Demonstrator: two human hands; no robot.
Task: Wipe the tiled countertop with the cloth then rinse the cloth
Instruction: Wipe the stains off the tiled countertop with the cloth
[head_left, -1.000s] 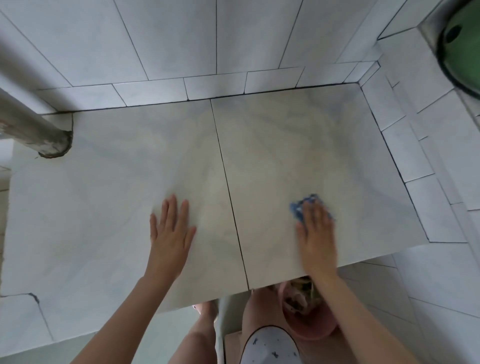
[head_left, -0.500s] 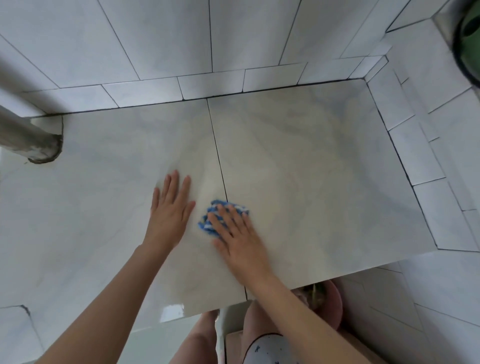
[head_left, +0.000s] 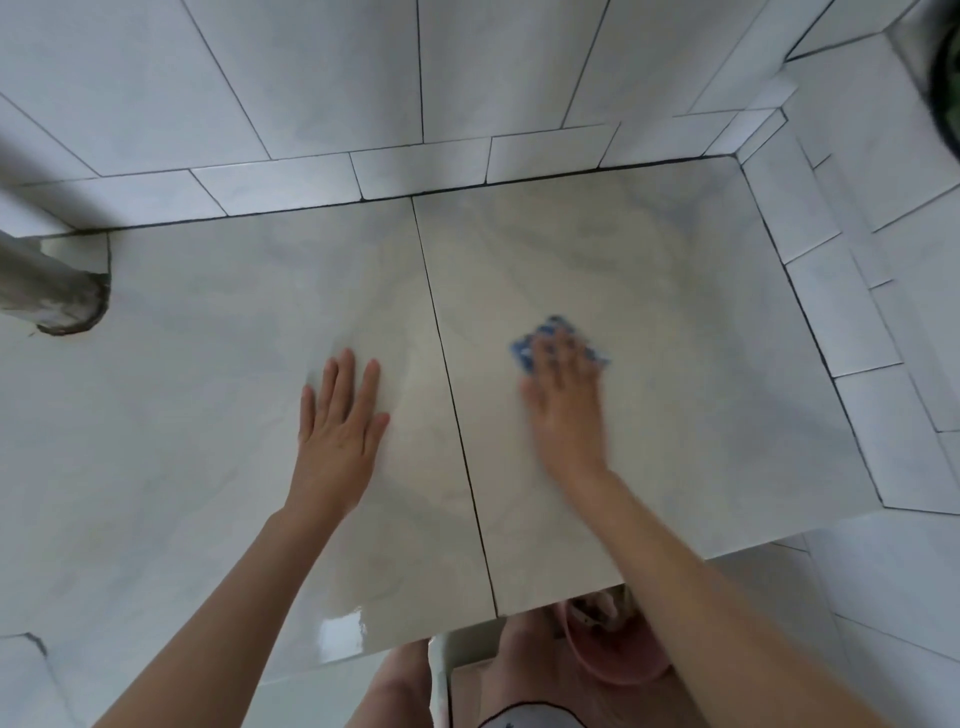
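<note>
The tiled countertop (head_left: 675, 322) is pale grey, with a dark grout line running front to back down its middle. A blue and white cloth (head_left: 550, 332) lies on the right tile, mostly hidden under my right hand (head_left: 566, 405), which presses flat on it and is blurred by motion. Left of the grout line, my left hand (head_left: 337, 431) rests flat on the counter with fingers together and nothing in it.
White tiled walls close the counter at the back and right. A grey pipe (head_left: 47, 291) passes through the counter at the far left. A pink bucket (head_left: 618, 649) stands on the floor below the front edge. A dark green round object (head_left: 948, 67) sits at top right.
My right hand slid the cloth from the right tile leftward to the grout line beside my left hand, then back right onto the right tile. My left hand stayed planted.
</note>
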